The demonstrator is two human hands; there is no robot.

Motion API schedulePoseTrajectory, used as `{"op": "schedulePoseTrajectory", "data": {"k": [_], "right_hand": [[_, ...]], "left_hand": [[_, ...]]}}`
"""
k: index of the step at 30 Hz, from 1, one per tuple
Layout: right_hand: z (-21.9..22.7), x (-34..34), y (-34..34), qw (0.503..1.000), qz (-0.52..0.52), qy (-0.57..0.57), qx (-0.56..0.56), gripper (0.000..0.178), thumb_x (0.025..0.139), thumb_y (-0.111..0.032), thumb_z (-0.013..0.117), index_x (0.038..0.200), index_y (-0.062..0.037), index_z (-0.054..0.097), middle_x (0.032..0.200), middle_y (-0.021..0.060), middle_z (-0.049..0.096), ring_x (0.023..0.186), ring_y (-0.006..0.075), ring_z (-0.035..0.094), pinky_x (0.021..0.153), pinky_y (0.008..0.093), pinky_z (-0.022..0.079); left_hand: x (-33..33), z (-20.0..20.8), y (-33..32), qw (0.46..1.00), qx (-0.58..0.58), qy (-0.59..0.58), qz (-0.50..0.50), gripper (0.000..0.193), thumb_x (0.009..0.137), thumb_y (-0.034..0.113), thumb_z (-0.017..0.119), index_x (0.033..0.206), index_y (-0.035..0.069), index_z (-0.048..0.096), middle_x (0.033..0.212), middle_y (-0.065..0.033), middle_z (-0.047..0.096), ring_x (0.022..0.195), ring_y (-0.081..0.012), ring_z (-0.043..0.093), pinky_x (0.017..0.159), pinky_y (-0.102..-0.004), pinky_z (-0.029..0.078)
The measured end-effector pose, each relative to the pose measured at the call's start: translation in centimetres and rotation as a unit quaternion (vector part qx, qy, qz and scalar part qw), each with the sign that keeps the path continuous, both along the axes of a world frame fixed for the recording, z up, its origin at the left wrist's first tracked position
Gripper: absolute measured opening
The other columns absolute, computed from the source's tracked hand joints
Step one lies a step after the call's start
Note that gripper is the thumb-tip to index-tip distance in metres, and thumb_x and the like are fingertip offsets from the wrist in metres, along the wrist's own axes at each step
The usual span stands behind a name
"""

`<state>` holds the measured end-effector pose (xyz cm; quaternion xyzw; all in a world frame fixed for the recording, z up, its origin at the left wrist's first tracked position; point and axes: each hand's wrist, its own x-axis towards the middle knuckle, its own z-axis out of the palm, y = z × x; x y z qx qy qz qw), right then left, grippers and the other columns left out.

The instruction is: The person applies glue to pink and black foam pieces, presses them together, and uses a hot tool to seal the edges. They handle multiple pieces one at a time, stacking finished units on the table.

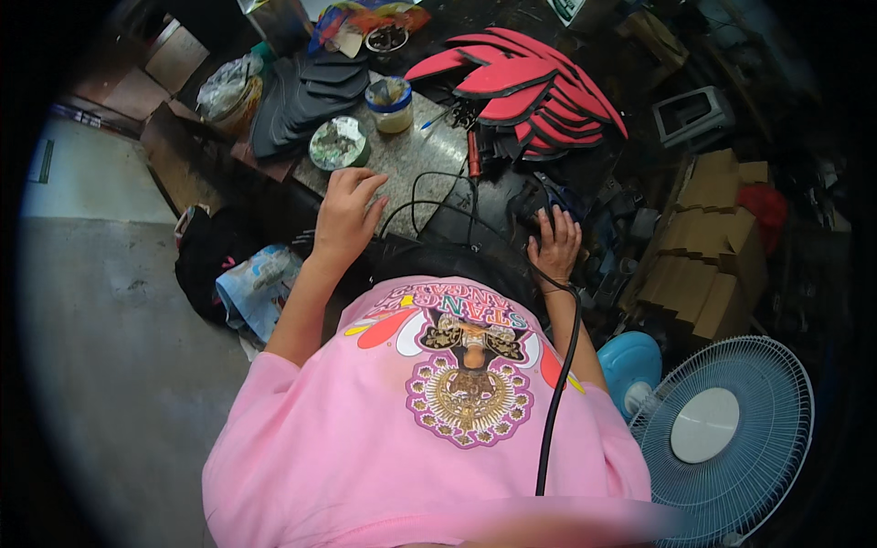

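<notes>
My left hand (347, 212) hovers or rests at the near edge of the speckled board (416, 173), fingers loosely bent and apart. Nothing shows in it. Just beyond its fingertips stands a round green tub (338, 144) with a whitish, messy top. Beside that tub is a jar of yellowish stuff with a blue rim (390, 108). My right hand (555, 245) lies palm down with its fingers stretched, against a dark object (554, 192) whose kind I cannot make out. A thin black cord (416, 196) loops between my hands.
Red-and-black sole-shaped pieces (534, 91) pile up at the back; black ones (306, 100) stack at the left. A red-handled tool (473, 153) lies between. Folded cardboard (703, 247) and a large fan (722, 438) stand at the right. A thick black cable (562, 384) crosses my front.
</notes>
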<state>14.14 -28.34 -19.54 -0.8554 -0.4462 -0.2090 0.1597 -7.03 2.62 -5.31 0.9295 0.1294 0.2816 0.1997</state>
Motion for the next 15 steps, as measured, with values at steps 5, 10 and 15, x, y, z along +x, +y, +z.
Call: {"op": "schedulePoseTrajectory", "data": {"k": [5, 10, 15], "right_hand": [[0.0, -0.3, -0.1, 1.000, -0.013, 0.001, 0.023, 0.065, 0.079, -0.022, 0.067, 0.140, -0.0180, 0.046, 0.144, 0.0108, 0.042, 0.134, 0.0324, 0.037, 0.112, 0.0537, 0.026], [1.7, -1.8, -1.4, 0.995, -0.025, 0.029, 0.089, 0.059, 0.083, -0.016, 0.064, 0.139, -0.0103, 0.046, 0.138, 0.0135, 0.048, 0.130, 0.0346, 0.042, 0.110, 0.0537, 0.029], [3.7, -4.0, -3.4, 0.970, -0.016, 0.217, 0.105, 0.056, 0.083, -0.007, 0.062, 0.137, -0.0060, 0.048, 0.106, 0.0165, 0.059, 0.098, 0.0338, 0.059, 0.091, 0.0433, 0.046]], "left_hand": [[-4.4, 1.2, -1.4, 0.993, -0.045, 0.110, 0.001, 0.019, 0.080, 0.009, 0.069, 0.097, 0.004, 0.064, 0.085, -0.0102, 0.060, 0.084, -0.0296, 0.058, 0.072, -0.0408, 0.049], [-8.9, 1.8, -2.0, 0.944, -0.116, 0.309, -0.005, 0.019, 0.083, 0.018, 0.066, 0.096, 0.004, 0.066, 0.092, -0.0153, 0.068, 0.085, -0.0333, 0.065, 0.074, -0.0413, 0.052], [-10.7, 0.0, -2.1, 0.879, -0.119, 0.460, 0.031, 0.022, 0.085, 0.026, 0.061, 0.089, 0.006, 0.070, 0.083, -0.0168, 0.069, 0.082, -0.0351, 0.067, 0.073, -0.0467, 0.052]]}}
